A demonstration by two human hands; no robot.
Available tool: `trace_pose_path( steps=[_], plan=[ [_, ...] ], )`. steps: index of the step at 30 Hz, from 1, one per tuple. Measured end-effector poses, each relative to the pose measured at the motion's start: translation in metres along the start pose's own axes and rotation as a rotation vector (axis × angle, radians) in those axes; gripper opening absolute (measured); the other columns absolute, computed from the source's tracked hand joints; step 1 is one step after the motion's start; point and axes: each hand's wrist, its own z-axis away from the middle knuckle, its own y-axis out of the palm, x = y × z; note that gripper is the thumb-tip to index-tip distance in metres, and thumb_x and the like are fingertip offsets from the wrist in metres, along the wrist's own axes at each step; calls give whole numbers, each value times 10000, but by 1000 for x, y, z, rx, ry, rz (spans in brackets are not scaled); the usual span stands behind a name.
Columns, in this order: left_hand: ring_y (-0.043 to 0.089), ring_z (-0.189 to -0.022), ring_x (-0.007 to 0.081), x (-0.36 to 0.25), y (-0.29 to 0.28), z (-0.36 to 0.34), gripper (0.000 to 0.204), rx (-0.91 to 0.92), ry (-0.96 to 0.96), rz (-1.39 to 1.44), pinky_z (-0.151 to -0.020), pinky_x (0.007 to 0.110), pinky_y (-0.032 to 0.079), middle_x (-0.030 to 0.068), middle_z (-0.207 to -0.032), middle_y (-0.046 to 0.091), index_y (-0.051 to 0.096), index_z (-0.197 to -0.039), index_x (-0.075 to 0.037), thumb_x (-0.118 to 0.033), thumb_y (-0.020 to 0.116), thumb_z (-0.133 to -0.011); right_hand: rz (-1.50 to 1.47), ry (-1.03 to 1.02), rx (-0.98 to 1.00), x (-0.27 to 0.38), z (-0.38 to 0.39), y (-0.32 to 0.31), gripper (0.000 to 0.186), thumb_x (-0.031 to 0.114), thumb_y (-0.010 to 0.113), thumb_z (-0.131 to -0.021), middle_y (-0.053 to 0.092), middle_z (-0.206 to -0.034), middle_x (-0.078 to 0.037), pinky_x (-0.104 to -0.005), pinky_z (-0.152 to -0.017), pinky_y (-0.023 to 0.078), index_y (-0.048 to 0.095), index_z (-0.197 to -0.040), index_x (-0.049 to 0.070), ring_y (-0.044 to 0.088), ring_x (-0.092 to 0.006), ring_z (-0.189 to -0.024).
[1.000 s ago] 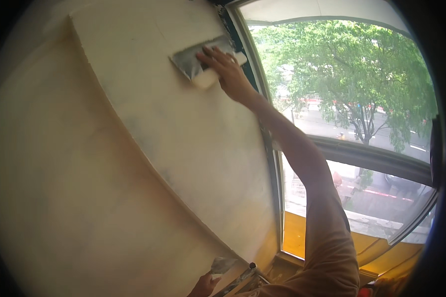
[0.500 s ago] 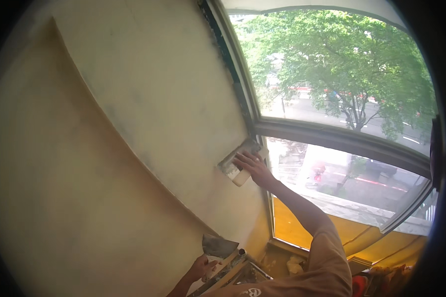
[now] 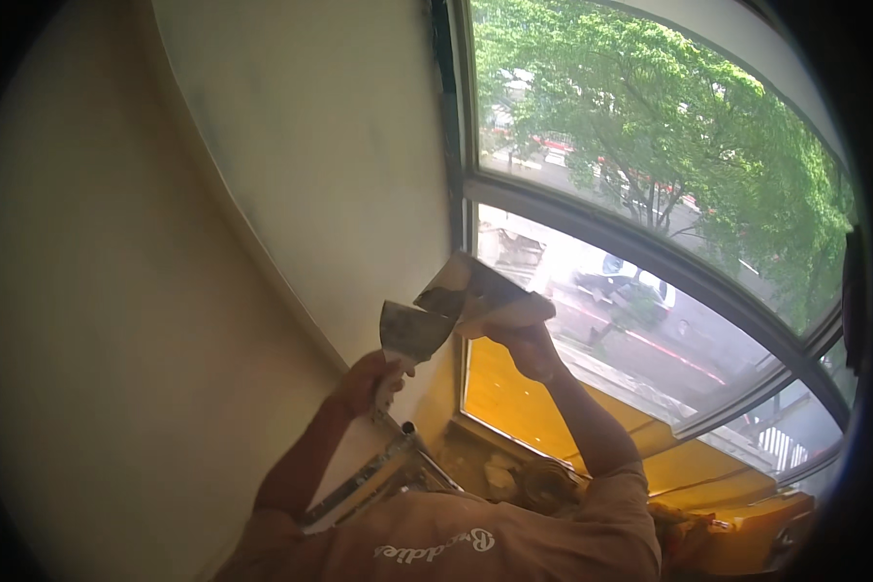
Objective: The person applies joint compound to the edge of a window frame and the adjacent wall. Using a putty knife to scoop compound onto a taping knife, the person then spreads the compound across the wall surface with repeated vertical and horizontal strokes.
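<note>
My left hand (image 3: 367,384) is closed around the handle of a putty knife (image 3: 412,332), its broad flared blade smeared grey and pointing up. Held by its pale handle in my right hand (image 3: 526,347) is a plastering trowel (image 3: 470,284), with a dark and whitish coating on its flat blade. The two blades meet or overlap in front of me; whether they touch is hard to tell. Both tools are off the pale plastered wall (image 3: 310,145), just left of the window frame (image 3: 468,194).
A metal ladder (image 3: 409,436) stands below my hands. A long raised edge (image 3: 233,209) curves down the wall. On the right is window glass (image 3: 630,291), with a tree and road beyond it and a yellow panel (image 3: 514,388) below. Clutter (image 3: 543,480) lies underneath.
My right hand has brought the trowel off the wall, toward me and the left. My left hand has risen with the putty knife to meet it. The view has shifted.
</note>
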Motion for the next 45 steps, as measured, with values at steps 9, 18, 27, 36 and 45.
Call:
trace_pose_path(
  steps=[9, 18, 27, 36, 45],
  plan=[
    [550, -641, 100, -13, 28, -1, 180, 145, -53, -106, -543, 246, 460, 60, -885, 671, 618, -1068, -24, -177, 620, -972, 446, -249, 191, 4, 36, 5, 533, 29, 659, -885, 561, -1437, -157, -405, -1113, 406, 569, -1406, 97, 524, -325, -1339],
    [545, -627, 107, -22, 67, 35, 188, 100, 187, -144, -561, 257, 457, 70, -872, 665, 616, -1131, -16, -120, 608, -974, 602, -128, -78, -54, 66, -45, 457, -69, 546, -874, 624, -1334, -161, -386, -1062, 455, 580, -1323, 14, 599, -313, -1231],
    [656, -846, 157, -34, 78, 37, 233, -235, 508, -957, -779, 308, 523, 100, -912, 688, 656, -1159, 10, -152, 581, -1009, -914, 91, -242, 3, 89, -16, 506, 65, 623, -931, 578, -1321, -120, -467, -1064, 459, 433, -1399, 37, 571, -287, -1236],
    [608, -852, 222, -34, 94, 34, 293, -136, 747, -1101, -799, 314, 493, 132, -1050, 609, 553, -1278, -15, -64, 583, -991, -1032, 124, -245, -8, 79, -2, 500, 63, 608, -950, 571, -1330, -127, -478, -1072, 463, 421, -1413, 52, 583, -296, -1222],
    [650, -838, 355, 27, 27, 32, 250, -294, 686, -1314, -703, 432, 512, 245, -994, 616, 556, -1191, 14, -125, 597, -988, -706, -287, -159, 90, 35, 7, 483, -4, 543, -975, 550, -1346, -137, -465, -1046, 477, 397, -1433, 38, 562, -279, -1245]
  ],
)
